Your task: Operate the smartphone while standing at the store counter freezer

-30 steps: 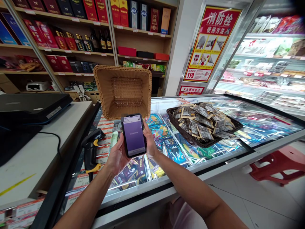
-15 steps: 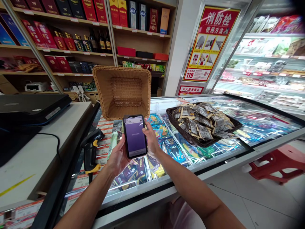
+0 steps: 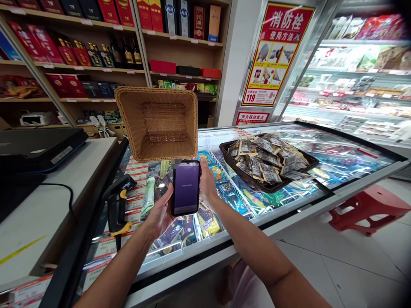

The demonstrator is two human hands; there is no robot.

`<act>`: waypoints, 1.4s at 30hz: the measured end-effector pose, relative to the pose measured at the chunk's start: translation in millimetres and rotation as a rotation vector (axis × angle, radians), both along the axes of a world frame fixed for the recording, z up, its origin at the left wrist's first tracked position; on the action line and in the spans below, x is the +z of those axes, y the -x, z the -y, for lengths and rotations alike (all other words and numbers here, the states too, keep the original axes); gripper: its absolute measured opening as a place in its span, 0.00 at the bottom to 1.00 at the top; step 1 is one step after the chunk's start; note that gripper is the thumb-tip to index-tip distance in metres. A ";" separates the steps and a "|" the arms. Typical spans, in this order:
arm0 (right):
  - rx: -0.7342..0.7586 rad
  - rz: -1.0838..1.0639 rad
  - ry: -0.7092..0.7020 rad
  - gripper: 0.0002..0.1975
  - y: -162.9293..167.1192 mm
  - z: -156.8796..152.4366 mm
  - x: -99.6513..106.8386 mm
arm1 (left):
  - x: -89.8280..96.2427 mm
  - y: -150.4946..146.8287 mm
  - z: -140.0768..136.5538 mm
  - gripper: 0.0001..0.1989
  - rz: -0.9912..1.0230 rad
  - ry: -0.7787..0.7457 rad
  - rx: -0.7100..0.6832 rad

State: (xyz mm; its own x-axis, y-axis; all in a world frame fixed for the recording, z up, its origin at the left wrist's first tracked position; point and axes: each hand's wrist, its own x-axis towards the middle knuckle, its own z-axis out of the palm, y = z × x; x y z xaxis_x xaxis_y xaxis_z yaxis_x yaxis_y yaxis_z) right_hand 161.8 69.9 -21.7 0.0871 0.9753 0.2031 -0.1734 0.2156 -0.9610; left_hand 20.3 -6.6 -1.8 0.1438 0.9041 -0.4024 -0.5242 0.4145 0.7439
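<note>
both hands (image 3: 160,211) holding phone (image 3: 185,188), upright

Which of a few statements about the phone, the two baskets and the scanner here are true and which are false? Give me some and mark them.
1. Both hands hold the phone. True: the left hand cups its left edge, and the right hand grips its right edge.
2. The phone's screen is dark. False: it glows purple.
3. The tan wicker basket is full of packets. False: it stands tipped up, showing an empty inside.
4. The dark basket on the freezer's glass lid holds a heap of small packets. True.
5. The barcode scanner lies inside the dark basket. False: it stands by the counter edge, left of the hands.
</note>
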 end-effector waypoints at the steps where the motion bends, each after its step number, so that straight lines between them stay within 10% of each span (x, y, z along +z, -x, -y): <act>1: 0.011 -0.007 0.012 0.36 -0.1 -0.3 0.7 | 0.9 -0.2 -0.2 0.26 0.004 0.008 0.006; 11: 0.421 -0.029 -0.039 0.22 15.6 18.4 2.6 | 18.6 5.0 -3.1 0.23 0.074 -0.046 0.208; 42: 0.445 -0.028 -0.115 0.24 16.8 15.6 -5.6 | 15.2 5.1 -4.0 0.26 0.080 -0.033 0.182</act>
State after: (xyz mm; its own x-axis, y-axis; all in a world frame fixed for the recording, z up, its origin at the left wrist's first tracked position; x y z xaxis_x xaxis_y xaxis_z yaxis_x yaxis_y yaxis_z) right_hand 145.0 54.3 -27.3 -0.3277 0.8903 0.3160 -0.2992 0.2195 -0.9286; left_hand 15.2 -2.6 13.5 0.0071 0.9305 -0.3662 -0.6462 0.2838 0.7084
